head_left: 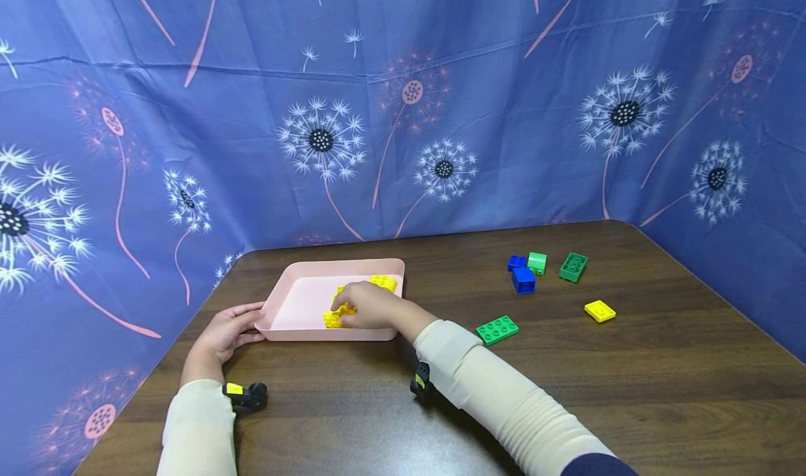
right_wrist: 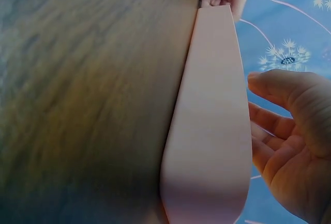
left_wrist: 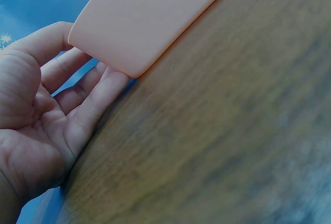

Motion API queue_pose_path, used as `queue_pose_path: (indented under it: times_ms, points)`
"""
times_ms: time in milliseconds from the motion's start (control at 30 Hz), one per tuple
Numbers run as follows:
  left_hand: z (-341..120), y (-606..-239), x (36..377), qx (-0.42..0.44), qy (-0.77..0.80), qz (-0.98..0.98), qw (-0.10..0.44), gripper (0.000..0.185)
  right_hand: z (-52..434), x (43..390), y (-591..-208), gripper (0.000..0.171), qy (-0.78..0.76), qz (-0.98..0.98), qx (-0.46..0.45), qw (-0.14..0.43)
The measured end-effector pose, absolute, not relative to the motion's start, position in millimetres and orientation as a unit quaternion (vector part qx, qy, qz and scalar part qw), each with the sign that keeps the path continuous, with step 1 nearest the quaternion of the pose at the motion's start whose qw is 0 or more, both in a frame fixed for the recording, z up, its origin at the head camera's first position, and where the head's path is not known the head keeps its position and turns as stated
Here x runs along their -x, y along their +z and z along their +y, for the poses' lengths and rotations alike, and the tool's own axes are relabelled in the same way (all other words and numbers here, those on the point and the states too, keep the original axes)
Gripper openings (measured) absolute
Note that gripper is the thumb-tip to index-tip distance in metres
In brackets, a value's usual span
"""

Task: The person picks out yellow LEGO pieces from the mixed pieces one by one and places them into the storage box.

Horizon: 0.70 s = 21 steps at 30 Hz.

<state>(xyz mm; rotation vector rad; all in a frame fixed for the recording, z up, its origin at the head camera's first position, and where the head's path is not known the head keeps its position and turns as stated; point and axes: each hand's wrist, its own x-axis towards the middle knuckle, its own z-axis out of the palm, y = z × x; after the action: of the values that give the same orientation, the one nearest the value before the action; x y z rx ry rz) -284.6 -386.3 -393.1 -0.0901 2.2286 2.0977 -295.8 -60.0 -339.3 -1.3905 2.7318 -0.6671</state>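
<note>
A pink tray (head_left: 296, 332) sits at the left of the table with several yellow bricks (head_left: 383, 281) in its right half. My left hand (head_left: 228, 332) is at the tray's near left corner, its fingertips touching the outer wall. In the left wrist view the fingers of that hand stretch out to the pink corner, palm in view. Reaching over the tray's near wall, my right hand (head_left: 371, 304) is down among the yellow bricks, fingers loosely bent. The right wrist view shows a gap between its thumb (right_wrist: 274, 85) and fingers; the wall hides the fingertips.
Right of the tray, a flat green brick (head_left: 497, 330) lies near my right sleeve. Farther back are two blue bricks (head_left: 524, 281), a light green brick (head_left: 537, 263) and a dark green brick (head_left: 574, 267). A yellow brick (head_left: 600, 311) lies at the right. A blue patterned cloth (head_left: 390, 203) hangs behind the table.
</note>
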Motion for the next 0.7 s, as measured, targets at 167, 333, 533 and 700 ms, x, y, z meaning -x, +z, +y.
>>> queue_pose_path:
  times_ms: [167, 333, 533, 700]
  points:
    - [-387.5, -394.2, 285.8, 0.023, 0.689, 0.723, 0.046, 0.021, -56.7, 296.9, -337.6, 0.026, -0.208, 0.868, 0.45, -0.008]
    - [-387.6, -394.9, 285.5, 0.023, 0.689, 0.723, 0.045, 0.028, -50.0, 296.2, -331.5, 0.027, -0.208, 0.857, 0.47, -0.022]
    - [-387.3, -394.1, 283.8, 0.019, 0.687, 0.725, 0.046, 0.025, -31.3, 290.2, -319.7, 0.029, -0.201, 0.851, 0.484, -0.037]
    - [-387.2, -394.1, 284.8, 0.023, 0.688, 0.724, 0.048, 0.02, -7.8, 283.6, -311.1, 0.031, -0.192, 0.853, 0.483, -0.047]
